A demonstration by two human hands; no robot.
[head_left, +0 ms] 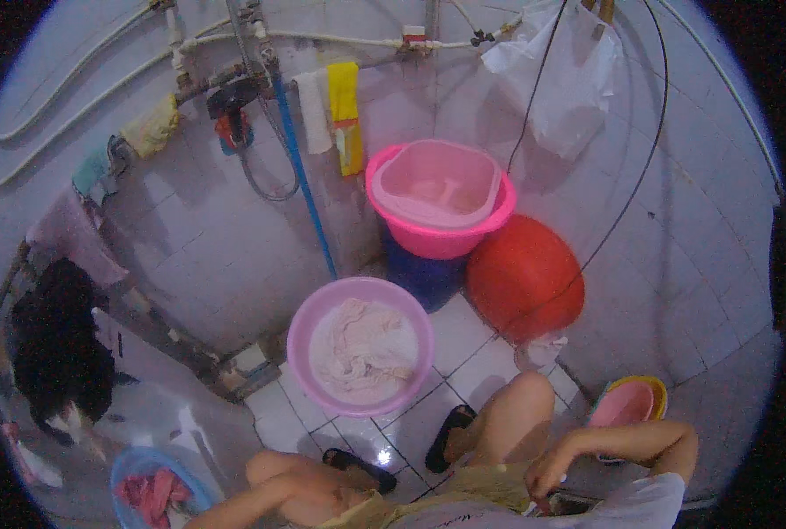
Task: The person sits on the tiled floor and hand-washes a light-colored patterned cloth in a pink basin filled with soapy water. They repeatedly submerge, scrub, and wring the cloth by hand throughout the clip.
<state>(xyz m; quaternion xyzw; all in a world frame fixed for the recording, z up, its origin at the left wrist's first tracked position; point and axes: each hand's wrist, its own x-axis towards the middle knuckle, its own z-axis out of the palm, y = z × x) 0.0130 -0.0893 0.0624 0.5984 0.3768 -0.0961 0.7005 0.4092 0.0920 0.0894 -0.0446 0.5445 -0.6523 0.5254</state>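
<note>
My right arm is bent, and my right hand (547, 479) is low over my lap with curled fingers. Something small and whitish shows at its fingertips, too blurred to name, with a dark shape beside it. At the lower left, my left forearm (248, 507) lies along my bent left leg; the fingers of that hand cannot be made out. On the floor in front of my feet stands a light purple basin (297, 339) with pale pink wet cloth (367, 348) in it. Both hands are apart from that basin.
A blue basin (129, 458) with reddish-pink cloth stands lower left. Pink basins (507, 207) rest on a dark blue bucket (419, 273), beside a tilted red basin (530, 278). Small basins (660, 397) are at the right. A blue pole (309, 194) leans under wall pipes.
</note>
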